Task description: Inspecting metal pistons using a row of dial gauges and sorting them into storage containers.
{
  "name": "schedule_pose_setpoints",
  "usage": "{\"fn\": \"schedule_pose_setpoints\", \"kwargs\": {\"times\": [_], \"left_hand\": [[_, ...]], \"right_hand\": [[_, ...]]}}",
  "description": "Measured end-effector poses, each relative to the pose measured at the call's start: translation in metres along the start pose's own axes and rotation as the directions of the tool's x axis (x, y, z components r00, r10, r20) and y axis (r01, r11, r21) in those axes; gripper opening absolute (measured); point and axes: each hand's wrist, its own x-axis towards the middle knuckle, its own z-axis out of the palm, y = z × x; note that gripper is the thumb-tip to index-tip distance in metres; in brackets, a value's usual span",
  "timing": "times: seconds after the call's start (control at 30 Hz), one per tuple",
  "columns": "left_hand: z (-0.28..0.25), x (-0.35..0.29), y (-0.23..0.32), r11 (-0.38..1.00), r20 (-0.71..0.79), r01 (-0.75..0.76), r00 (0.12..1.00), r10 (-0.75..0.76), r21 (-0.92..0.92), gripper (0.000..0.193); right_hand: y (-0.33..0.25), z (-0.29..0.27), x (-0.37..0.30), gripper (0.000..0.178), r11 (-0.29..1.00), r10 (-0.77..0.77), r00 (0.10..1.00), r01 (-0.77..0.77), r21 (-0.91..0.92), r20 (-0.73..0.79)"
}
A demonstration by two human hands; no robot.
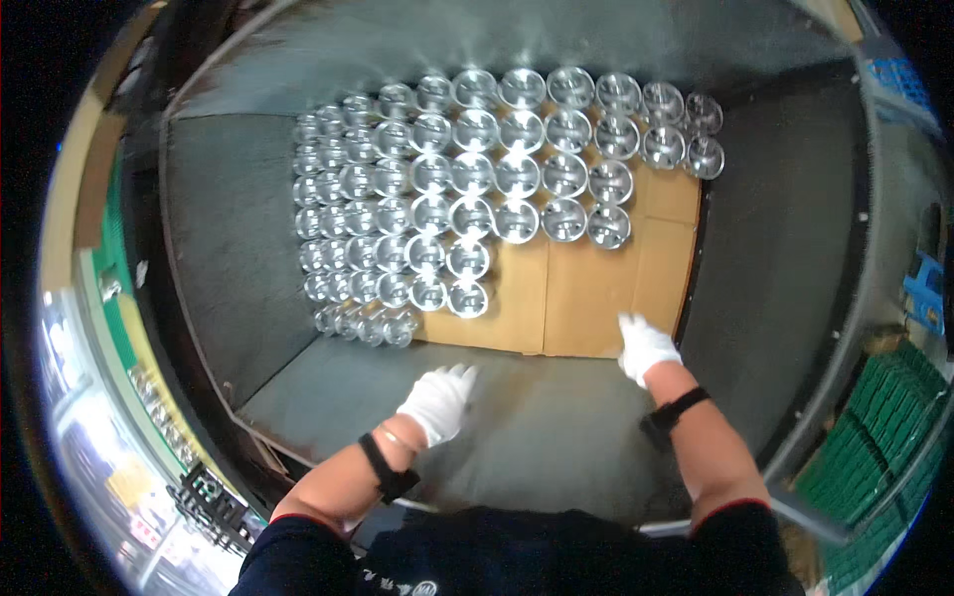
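Rows of shiny, silvery round pieces point(517, 175), cup-like in outline, stand close together on brown cardboard point(586, 298) inside a large dark bin. Whether they are metal or glass, I cannot tell. My left hand point(440, 402), in a white glove, hovers over the bin's near wall, below the nearest short row of pieces point(399, 328). Its fingers are apart and hold nothing visible. Also white-gloved, my right hand point(646, 348) is over the near right part of the cardboard, with its fingers stretched forward and nothing seen in them. Both hands are apart from the pieces.
Tall dark grey walls enclose the bin, with its right wall point(785, 228) beside my right forearm and its left wall point(234, 238) opposite. Outside at the right are stacked green slatted pieces point(874, 447) and a blue plastic item point(926, 293). Machinery point(214, 507) stands at the lower left.
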Motion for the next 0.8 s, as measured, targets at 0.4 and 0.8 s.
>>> {"fn": "schedule_pose_setpoints", "kwargs": {"times": [0.4, 0.8], "left_hand": [[0.053, -0.246, 0.018, 0.962, -0.347, 0.039, 0.928, -0.135, -0.27, 0.055], [0.111, -0.423, -0.129, 0.963, -0.614, 0.106, 0.752, -0.24, -0.247, 0.049]], "right_hand": [[-0.078, -0.04, -0.217, 0.058, 0.999, -0.013, 0.942, 0.022, 0.023, -0.337], [-0.143, 0.141, -0.336, 0.054, 0.965, 0.25, 0.867, -0.186, 0.186, -0.43]]}}
